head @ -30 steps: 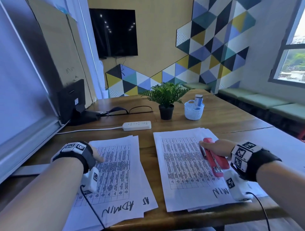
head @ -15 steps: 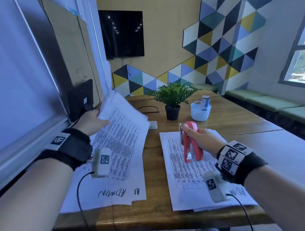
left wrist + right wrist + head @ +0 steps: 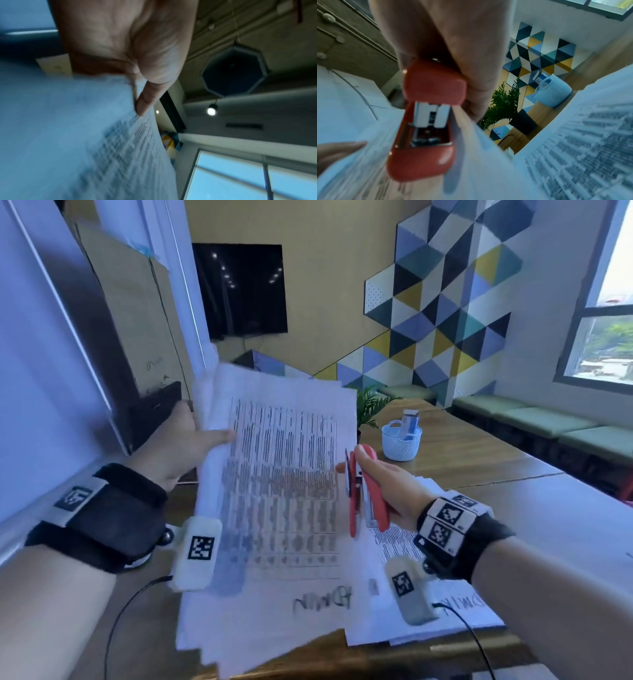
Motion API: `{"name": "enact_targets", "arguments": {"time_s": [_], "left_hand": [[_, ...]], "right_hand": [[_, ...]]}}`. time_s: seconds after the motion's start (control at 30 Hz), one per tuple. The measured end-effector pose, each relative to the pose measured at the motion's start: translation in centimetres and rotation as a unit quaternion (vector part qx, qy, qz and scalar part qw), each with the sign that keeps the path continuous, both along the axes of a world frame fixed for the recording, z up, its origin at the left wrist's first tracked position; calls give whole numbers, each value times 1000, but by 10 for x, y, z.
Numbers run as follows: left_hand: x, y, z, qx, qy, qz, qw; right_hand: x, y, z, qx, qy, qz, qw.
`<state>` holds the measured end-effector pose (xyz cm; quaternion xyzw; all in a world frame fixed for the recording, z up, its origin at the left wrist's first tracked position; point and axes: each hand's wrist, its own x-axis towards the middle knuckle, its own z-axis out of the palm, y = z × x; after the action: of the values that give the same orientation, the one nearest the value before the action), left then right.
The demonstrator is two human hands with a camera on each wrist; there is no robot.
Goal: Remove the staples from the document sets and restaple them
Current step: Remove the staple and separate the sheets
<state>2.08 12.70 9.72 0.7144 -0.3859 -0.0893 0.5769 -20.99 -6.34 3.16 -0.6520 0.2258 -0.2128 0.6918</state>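
My left hand (image 3: 191, 436) holds a white printed document set (image 3: 281, 501) by its far left edge, thumb on top, and has it raised off the table and tilted toward me. The thumb (image 3: 147, 97) pinches the sheets (image 3: 68, 135) in the left wrist view. My right hand (image 3: 380, 484) grips a red stapler (image 3: 359, 494) at the raised set's right edge. The stapler (image 3: 426, 121) has its mouth gaping, with the paper edge (image 3: 479, 162) beside it. A second document set (image 3: 421, 604) lies flat on the wooden table (image 3: 479, 453) under my right wrist.
A small white basket (image 3: 401, 440) with a blue item stands beyond the stapler, with a potted plant (image 3: 368, 405) partly hidden behind the raised paper. A black device (image 3: 150, 412) stands by the window on the left. Green benches (image 3: 548, 422) line the right wall.
My left hand has picked the left document set up from the table and swung it right toward the stapler. My right hand has lifted the stapler off the other set and brought it to the paper's edge.
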Motion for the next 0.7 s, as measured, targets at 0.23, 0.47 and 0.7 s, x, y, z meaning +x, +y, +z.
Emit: {"name": "enact_targets", "arguments": {"time_s": [0.23,0.47,0.7], "left_hand": [[-39,-34,-66,291,-144,-36,945],[-57,-59,-95,559,-182,-39,808],[-66,-85,-87,555,-363,-167,730]], "right_hand": [[-24,-30,6,-115,228,-35,966],[0,-33,-17,-372,477,-47,795],[33,-33,-19,-382,540,22,750]]}}
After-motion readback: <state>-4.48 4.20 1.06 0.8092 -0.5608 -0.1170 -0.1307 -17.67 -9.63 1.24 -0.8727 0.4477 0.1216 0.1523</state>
